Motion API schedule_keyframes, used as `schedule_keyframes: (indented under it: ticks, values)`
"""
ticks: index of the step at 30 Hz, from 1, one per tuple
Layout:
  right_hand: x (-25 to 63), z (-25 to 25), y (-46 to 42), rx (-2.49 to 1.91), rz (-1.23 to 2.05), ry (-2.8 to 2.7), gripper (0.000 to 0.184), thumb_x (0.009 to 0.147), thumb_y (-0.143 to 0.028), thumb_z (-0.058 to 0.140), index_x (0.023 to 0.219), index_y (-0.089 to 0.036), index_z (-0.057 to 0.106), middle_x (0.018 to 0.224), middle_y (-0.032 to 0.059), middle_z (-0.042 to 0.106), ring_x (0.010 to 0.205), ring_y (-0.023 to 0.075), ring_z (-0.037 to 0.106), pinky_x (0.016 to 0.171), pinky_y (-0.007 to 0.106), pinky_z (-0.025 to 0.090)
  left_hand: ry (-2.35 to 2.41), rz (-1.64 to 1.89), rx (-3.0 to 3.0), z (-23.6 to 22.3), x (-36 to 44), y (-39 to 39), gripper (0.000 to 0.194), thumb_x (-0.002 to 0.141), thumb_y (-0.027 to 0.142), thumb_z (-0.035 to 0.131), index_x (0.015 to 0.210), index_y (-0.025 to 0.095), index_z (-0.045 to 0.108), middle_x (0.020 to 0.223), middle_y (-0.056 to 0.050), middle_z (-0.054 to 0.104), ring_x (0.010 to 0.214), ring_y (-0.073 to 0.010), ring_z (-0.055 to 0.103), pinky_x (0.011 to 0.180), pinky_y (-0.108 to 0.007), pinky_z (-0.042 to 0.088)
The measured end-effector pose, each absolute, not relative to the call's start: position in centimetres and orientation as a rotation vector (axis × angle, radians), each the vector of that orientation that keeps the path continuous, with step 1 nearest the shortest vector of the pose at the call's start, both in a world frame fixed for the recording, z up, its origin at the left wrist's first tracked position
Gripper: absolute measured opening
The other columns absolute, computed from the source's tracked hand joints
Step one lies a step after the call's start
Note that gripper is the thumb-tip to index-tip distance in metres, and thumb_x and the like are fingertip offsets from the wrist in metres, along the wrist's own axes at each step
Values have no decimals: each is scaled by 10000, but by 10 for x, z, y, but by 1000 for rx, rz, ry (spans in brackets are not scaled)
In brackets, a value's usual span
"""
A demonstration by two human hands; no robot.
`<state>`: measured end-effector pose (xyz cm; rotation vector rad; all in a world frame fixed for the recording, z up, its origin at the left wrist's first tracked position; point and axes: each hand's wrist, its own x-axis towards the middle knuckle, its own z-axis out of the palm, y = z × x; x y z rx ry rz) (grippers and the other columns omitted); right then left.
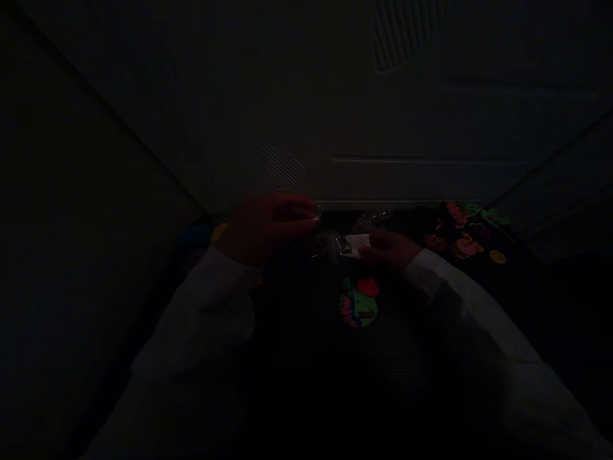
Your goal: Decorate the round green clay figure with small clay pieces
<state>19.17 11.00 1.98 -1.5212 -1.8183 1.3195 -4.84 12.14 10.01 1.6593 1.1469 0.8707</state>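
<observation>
The view is very dark. My right hand (390,249) pinches a small white piece (355,244), which looks like paper or a label. A crumpled clear plastic wrapper (328,244) adjoins its left end; whether the two are joined I cannot tell. My left hand (268,227) is closed with curled fingers, and a shiny bit of clear plastic (318,211) shows at its fingertips. Below the hands lies a flat round green piece (361,310) with red, pink and blue shapes on it.
Another clear wrapper (376,219) lies behind my right hand. Several colourful cut-out shapes (462,233) are heaped at the right, with a small yellow disc (498,257) beside them. Blue (194,235) and yellow (219,231) items sit at the left. A pale panel (407,182) with a striped heart rises behind.
</observation>
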Motion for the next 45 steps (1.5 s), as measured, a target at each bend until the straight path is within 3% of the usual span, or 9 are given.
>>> schedule_keyframes:
  ticks: [5, 12, 18, 22, 28, 31, 37, 45]
  values:
    - [193, 12, 112, -1684, 1216, -1865, 270, 722, -326, 508, 933, -160, 480, 635, 4, 591, 435, 76, 499, 420, 194, 374, 1093, 736, 1807, 100, -47, 120, 366, 636, 314, 605, 994, 242, 574, 849, -5, 620, 762, -112, 566, 666, -202, 425]
    - [199, 15, 111, -1790, 954, -1930, 449, 712, -453, 506, 1070, -184, 476, 608, -2, 588, 447, 90, 501, 449, 215, 360, 1168, 739, 1923, 101, -42, 117, 235, 656, 363, 573, 833, 222, 634, 850, 3, 643, 778, -126, 574, 659, -193, 419]
    - [204, 29, 112, -1766, 816, -1968, 387, 726, -447, 486, 1005, -182, 533, 715, 26, 601, 604, 124, 542, 550, 245, 403, 1301, 807, 1863, 102, -39, 116, 254, 658, 427, 554, 730, 195, 627, 627, 12, 628, 548, -87, 541, 496, -174, 382]
    - [206, 54, 106, -1730, 774, -1967, 342, 744, -413, 476, 986, -182, 551, 784, 36, 605, 684, 133, 549, 633, 274, 422, 1309, 809, 1903, 106, -37, 114, 258, 700, 415, 515, 740, 187, 630, 668, 4, 629, 519, -67, 508, 503, -173, 385]
    - [225, 123, 49, -1557, 635, -1750, 350, 744, -405, 493, 1017, -189, 534, 835, 38, 614, 760, 142, 568, 660, 281, 441, 1205, 807, 1844, 103, -36, 112, 324, 726, 412, 482, 989, 245, 570, 902, -13, 636, 710, -125, 562, 601, -223, 436]
    - [241, 140, 7, -1651, 529, -1641, 277, 719, -357, 540, 967, -237, 572, 933, 27, 606, 862, 146, 558, 766, 298, 433, 1236, 856, 1828, 112, -32, 104, 285, 708, 406, 512, 923, 240, 599, 840, -8, 644, 721, -129, 569, 613, -228, 441]
    - [265, 105, -42, -1788, 545, -1515, 241, 707, -354, 555, 932, -271, 579, 981, 20, 590, 900, 169, 542, 768, 316, 439, 1309, 1023, 1748, 137, -24, 74, 209, 594, 372, 647, 712, 204, 609, 704, 22, 628, 643, -100, 564, 567, -202, 443]
    - [245, 77, -45, -1621, 737, -1531, 304, 726, -395, 509, 945, -190, 554, 955, 45, 578, 894, 176, 525, 746, 302, 433, 1159, 1196, 1715, 158, -36, 41, 261, 693, 362, 553, 930, 262, 600, 899, 4, 627, 716, -84, 559, 642, -205, 442]
